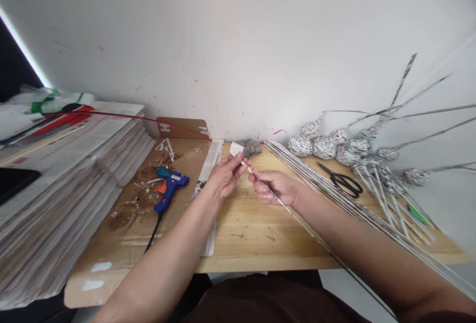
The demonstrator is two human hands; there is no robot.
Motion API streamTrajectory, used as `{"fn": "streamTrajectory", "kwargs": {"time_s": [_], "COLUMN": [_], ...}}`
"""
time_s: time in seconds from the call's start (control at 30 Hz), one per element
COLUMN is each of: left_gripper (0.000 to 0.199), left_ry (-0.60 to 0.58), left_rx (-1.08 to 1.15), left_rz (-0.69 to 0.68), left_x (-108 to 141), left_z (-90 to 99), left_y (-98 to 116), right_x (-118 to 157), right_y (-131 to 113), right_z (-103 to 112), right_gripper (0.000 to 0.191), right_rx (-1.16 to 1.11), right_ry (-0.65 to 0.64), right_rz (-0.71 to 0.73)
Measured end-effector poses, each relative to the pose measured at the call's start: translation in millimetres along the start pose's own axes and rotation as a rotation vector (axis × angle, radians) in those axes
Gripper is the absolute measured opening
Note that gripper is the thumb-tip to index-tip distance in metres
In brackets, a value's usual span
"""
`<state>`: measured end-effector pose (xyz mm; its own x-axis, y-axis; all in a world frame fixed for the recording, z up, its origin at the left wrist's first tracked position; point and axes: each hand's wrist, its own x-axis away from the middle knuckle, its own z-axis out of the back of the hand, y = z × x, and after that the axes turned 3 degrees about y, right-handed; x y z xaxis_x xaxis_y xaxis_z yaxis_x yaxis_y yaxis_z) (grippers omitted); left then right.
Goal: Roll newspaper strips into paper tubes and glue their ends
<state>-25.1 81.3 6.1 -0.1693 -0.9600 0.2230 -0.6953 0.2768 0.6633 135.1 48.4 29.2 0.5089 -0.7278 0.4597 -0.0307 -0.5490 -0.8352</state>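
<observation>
My left hand (229,173) pinches the upper end of a thin rolled newspaper tube (284,206), where a small flap of white paper (236,149) sticks out. Lower on the same tube, my right hand (273,186) has its fingers closed round it. The tube slants down to the right, past my forearm and over the table's front edge. Whether a rod runs inside it, I cannot tell. A crumpled grey cloth (252,148) lies just behind my hands. Flat newspaper strips (210,164) lie under and beside my left forearm.
On stained cardboard (126,243) at left lies a blue glue gun (171,189) among paper scraps. A tall newspaper stack (92,174) stands further left. At right are paper tubes (316,179), black scissors (342,181) and several woven paper shapes (325,147) with long stalks, near the wall.
</observation>
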Motion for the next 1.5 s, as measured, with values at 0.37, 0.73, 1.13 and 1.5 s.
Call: {"fn": "streamTrajectory", "kwargs": {"time_s": [0.37,0.73,1.13,1.5], "left_gripper": [0.02,0.01,0.01,0.015], "left_ry": [0.099,0.072,0.113,0.096], "left_rx": [-0.034,-0.018,0.024,-0.015], "left_rz": [-0.029,0.038,0.031,0.039], "left_x": [-1.9,-1.9,-2.0,-3.6], "left_z": [1.7,2.5,-0.4,4.3], "left_y": [-4.4,-0.3,-1.2,-1.5], "right_x": [3.4,-7.1,-7.0,-5.3], "right_y": [10.8,9.7,11.0,10.3], "right_z": [-9.5,-0.2,-6.3,-0.2], "right_gripper": [0.037,0.038,0.03,0.034], "right_rx": [0.607,0.524,0.829,0.65], "right_ry": [0.258,0.252,0.447,0.357], "right_rz": [0.271,0.323,0.507,0.428]}}
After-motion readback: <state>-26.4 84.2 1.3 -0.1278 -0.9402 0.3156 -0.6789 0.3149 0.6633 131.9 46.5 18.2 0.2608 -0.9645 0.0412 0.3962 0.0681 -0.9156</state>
